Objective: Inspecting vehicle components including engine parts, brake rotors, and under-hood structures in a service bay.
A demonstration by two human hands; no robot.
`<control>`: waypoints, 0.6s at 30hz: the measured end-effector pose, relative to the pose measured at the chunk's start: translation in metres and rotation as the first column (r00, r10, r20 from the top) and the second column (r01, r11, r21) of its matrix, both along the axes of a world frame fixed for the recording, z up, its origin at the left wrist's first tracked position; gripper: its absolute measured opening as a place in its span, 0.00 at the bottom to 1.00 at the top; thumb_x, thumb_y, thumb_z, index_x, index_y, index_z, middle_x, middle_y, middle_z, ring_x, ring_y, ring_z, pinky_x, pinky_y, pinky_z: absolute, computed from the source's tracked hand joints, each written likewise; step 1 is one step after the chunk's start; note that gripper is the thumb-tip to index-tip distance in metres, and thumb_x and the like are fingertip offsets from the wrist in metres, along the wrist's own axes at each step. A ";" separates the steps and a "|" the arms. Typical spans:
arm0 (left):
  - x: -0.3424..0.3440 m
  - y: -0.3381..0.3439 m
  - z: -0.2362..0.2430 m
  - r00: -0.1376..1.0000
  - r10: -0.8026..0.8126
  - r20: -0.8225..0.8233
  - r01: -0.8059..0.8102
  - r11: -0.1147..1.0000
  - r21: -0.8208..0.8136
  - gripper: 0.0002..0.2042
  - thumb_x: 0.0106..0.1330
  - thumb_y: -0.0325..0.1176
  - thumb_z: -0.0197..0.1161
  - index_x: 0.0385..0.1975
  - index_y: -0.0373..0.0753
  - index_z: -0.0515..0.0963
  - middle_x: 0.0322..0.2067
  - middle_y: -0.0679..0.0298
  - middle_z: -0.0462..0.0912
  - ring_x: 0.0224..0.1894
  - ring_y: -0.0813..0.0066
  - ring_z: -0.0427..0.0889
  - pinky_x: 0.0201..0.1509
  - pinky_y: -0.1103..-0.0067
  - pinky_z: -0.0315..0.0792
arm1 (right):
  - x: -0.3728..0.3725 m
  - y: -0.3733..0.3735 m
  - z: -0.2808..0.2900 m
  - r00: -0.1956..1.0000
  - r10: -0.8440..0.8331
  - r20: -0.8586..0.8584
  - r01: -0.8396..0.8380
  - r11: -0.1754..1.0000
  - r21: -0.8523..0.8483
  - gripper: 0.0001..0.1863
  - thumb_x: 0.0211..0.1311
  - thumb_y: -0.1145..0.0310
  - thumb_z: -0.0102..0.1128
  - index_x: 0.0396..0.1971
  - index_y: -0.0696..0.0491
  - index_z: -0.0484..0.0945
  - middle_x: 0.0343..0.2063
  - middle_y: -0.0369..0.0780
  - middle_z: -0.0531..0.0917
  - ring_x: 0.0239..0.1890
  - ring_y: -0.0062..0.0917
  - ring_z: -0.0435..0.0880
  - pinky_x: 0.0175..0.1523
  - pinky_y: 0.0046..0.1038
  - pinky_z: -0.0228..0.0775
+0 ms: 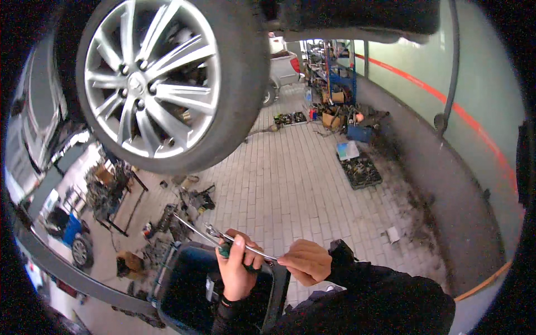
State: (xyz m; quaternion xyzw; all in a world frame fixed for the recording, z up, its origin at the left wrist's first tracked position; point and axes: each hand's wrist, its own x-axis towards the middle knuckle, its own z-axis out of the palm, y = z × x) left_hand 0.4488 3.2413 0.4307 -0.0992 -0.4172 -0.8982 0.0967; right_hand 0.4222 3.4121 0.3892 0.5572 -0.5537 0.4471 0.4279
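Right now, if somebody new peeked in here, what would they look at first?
Probably the big silver, many-spoked wheel with its black rubber tyre, raised up at the upper left. Next might be the bright red stripe along the pale green wall on the right. Then, low in the middle, a slender, shiny metal tool in the left hand, with the right hand at its end.

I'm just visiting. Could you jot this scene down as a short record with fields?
Left hand: closed around slender metal pieces; whether they are joined is unclear
Right hand: fingertips pinching the metal's right end
Upper left: wheel with silver spokes and a black tyre
Around the left forearm: dark bin
Ground: pale paved floor
Right side: light green wall with a red stripe
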 end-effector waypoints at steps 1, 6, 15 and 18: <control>-0.004 0.015 0.004 0.999 -0.020 0.031 0.021 1.000 -0.020 0.09 0.70 0.31 0.57 0.28 0.38 0.66 0.14 0.74 0.57 0.14 0.84 0.56 0.17 0.81 0.54 | 0.003 0.015 -0.010 0.994 -0.061 0.096 0.056 0.997 0.055 0.21 0.54 0.84 0.59 0.50 0.65 0.74 0.27 0.46 0.82 0.22 0.35 0.79 0.29 0.33 0.71; -0.025 0.090 -0.016 0.989 0.074 0.125 -0.030 0.946 -0.324 0.08 0.65 0.26 0.63 0.30 0.39 0.68 0.15 0.70 0.67 0.16 0.81 0.65 0.18 0.82 0.58 | 0.019 0.071 -0.060 0.876 -0.203 0.438 0.196 0.979 0.062 0.26 0.57 0.80 0.59 0.59 0.63 0.71 0.23 0.42 0.79 0.20 0.32 0.75 0.27 0.34 0.67; -0.142 0.256 -0.091 0.967 -0.128 0.220 0.224 0.838 -0.498 0.06 0.64 0.27 0.60 0.34 0.42 0.69 0.21 0.69 0.70 0.20 0.81 0.70 0.21 0.83 0.62 | -0.026 0.208 -0.111 0.636 -0.583 0.505 0.605 0.783 0.143 0.31 0.57 0.74 0.59 0.63 0.59 0.67 0.20 0.39 0.74 0.20 0.33 0.74 0.26 0.34 0.68; -0.162 0.305 -0.106 0.920 -0.244 0.307 0.373 0.786 -0.492 0.04 0.66 0.29 0.58 0.33 0.42 0.69 0.22 0.69 0.69 0.21 0.82 0.69 0.21 0.82 0.62 | -0.040 0.254 -0.123 0.586 -0.660 0.469 0.663 0.724 0.190 0.28 0.58 0.71 0.59 0.59 0.61 0.69 0.19 0.38 0.74 0.20 0.33 0.75 0.26 0.35 0.68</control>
